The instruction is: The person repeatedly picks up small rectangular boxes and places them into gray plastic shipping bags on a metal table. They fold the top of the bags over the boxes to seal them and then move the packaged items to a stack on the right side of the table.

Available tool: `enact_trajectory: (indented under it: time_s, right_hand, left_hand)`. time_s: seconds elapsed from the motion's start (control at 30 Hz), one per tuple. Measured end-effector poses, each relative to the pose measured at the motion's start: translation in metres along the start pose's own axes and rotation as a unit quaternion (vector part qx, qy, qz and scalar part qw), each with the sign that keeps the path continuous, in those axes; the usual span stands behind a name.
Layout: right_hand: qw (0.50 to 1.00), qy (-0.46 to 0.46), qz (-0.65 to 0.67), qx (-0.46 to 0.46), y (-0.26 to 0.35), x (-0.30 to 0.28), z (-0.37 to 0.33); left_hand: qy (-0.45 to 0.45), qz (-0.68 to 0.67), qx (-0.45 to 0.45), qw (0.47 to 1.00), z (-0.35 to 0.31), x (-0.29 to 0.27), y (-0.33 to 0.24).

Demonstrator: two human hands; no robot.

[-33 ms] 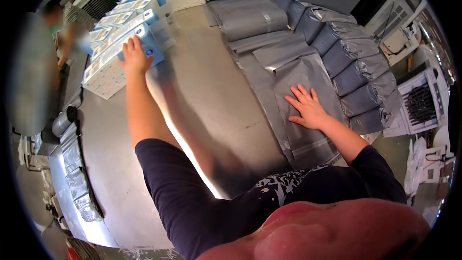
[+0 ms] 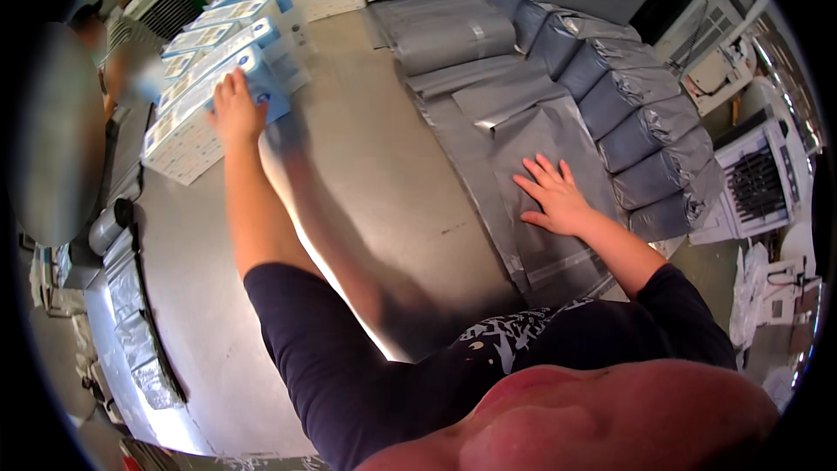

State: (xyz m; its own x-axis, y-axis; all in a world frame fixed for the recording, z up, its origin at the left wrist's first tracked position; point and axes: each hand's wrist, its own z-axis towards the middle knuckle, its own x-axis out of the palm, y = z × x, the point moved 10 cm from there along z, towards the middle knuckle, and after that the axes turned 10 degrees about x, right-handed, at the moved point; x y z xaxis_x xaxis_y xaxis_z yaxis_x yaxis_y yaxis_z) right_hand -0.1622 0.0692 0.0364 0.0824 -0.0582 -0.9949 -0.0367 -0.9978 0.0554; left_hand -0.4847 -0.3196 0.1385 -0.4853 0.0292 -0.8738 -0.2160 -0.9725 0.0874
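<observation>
My left hand [image 2: 237,115] reaches to the nearest of several white-and-blue cartons [image 2: 185,148] at the far left. Its fingers stretch over the carton's top and the thumb is apart, by the blue end; the palm's contact is hidden. My right hand [image 2: 555,203] lies flat with fingers spread on a grey plastic mailing bag [image 2: 532,148]. That bag rests on a layered pile of similar bags along the table's right side.
Several filled grey packages [image 2: 641,135] stand in a row beyond the bags on the right. A metal table [image 2: 375,131] lies between cartons and bags. Silvery pouches [image 2: 139,331] hang along the left edge. Another person [image 2: 122,52] is at the far left.
The whole view has shifted slightly. My left hand stays by the same carton and my right hand stays flat on the bag.
</observation>
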Motion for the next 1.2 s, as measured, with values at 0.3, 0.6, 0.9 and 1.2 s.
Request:
enact_trajectory:
  time_s: [0.3, 0.6, 0.9, 1.2]
  right_hand:
    - [0.994, -0.065, 0.075, -0.039, 0.016, -0.024, -0.086]
    - [0.921, 0.051, 0.363, -0.129, 0.108, -0.005, -0.11]
    - [0.69, 0.18, 0.682, -0.162, 0.103, 0.001, -0.149]
    - [0.813, 0.217, 0.537, -0.056, -0.103, 0.016, -0.31]
  left_hand:
    - [0.089, 0.091, 0.088, 0.988, -0.094, -0.007, 0.015]
    - [0.33, -0.078, -0.065, 0.939, -0.212, 0.01, 0.037]
    - [-0.189, -0.747, -0.252, 0.586, -0.401, -0.168, -0.171]
    - [0.094, -0.734, -0.168, 0.651, -0.335, -0.084, -0.335]
